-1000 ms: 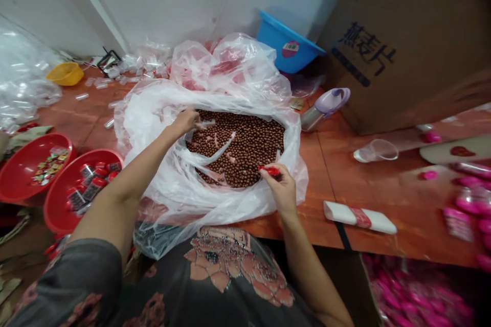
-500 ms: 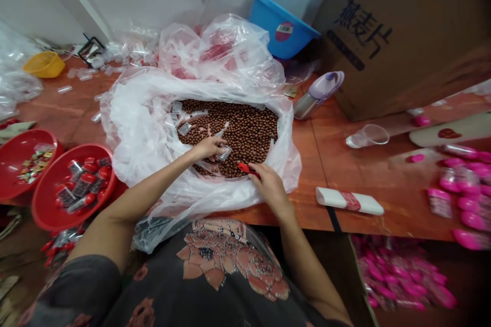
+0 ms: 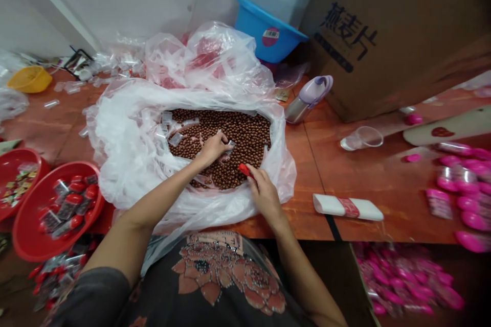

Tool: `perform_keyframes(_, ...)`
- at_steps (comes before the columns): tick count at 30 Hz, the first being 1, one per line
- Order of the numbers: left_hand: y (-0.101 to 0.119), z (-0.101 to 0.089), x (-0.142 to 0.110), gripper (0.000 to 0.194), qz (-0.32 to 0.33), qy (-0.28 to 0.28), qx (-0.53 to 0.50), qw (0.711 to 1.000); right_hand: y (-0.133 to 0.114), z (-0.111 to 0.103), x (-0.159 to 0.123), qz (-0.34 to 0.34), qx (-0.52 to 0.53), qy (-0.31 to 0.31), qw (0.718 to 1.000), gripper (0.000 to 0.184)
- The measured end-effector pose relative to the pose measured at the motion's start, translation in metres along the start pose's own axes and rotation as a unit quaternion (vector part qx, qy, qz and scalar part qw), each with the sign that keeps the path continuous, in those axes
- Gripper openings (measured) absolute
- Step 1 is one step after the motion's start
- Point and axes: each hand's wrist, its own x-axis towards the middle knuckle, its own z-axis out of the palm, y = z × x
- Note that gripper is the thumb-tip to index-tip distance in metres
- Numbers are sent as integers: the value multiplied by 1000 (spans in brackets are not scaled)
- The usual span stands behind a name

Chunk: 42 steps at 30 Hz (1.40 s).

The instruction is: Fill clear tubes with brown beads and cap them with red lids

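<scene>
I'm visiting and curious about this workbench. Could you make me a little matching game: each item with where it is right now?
Items:
1. Glossy round brown balls
2. Small bright red piece
3. Blue plastic basin
4. Round red tray

Places:
A. Against the wall, behind the bag
B. Pinched in the right hand
C. Left of the bag, holding red-and-dark packets
D. Inside the big clear plastic bag

Pairs: 1-D, 2-B, 3-A, 4-C

Open room lies over the brown balls (image 3: 245, 133), beyond the left hand (image 3: 213, 149) and right hand (image 3: 264, 191). The bunched plastic bag (image 3: 115, 163) rings them, rising highest on the far side. To the right, a steel flask (image 3: 303, 111) and plastic cup (image 3: 362, 138) stand in the way; to the left, a red basin (image 3: 97, 196) sits against the bag.
</scene>
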Motion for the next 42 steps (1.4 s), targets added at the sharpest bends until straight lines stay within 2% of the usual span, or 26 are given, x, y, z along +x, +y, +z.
perform_keyframes(4, -3, 16, 5, 24, 24, 23, -98, 995, 2, 0, 2, 58, 85, 23, 994, 44)
perform_keyframes(9, -1, 28, 4, 30, 16, 38, -199, 979, 1, 1, 6, 130, 192, 31, 972, 49)
perform_keyframes(13, 2, 30, 7, 32, 29, 42, -250, 967, -3, 0, 9, 132, 202, 53, 969, 50)
perform_keyframes(17, 5, 24, 2, 32, 28, 36, -286, 957, -8, -3, 10, 162, 227, 62, 958, 49)
perform_keyframes(22, 15, 6, -33, 36, 14, 16, -365, 931, -16, -8, 12, 158, 282, 80, 943, 40)
perform_keyframes(26, 22, -14, -79, 45, -39, -17, -460, 887, -20, -8, 15, 158, 330, 85, 927, 42)
perform_keyframes(29, 22, -30, -110, 41, -93, -39, -481, 871, -25, -5, 17, 165, 374, 75, 909, 47)
perform_keyframes(31, 19, -37, -126, 38, -109, -41, -479, 870, -29, -2, 16, 166, 389, 48, 905, 46)
perform_keyframes(36, 4, -41, -150, 43, -76, -42, -478, 874, -43, 8, 11, 152, 379, -28, 912, 41)
perform_keyframes(42, -5, -34, -163, 46, -82, -5, -462, 883, -58, 21, 6, 112, 338, -44, 933, 36)
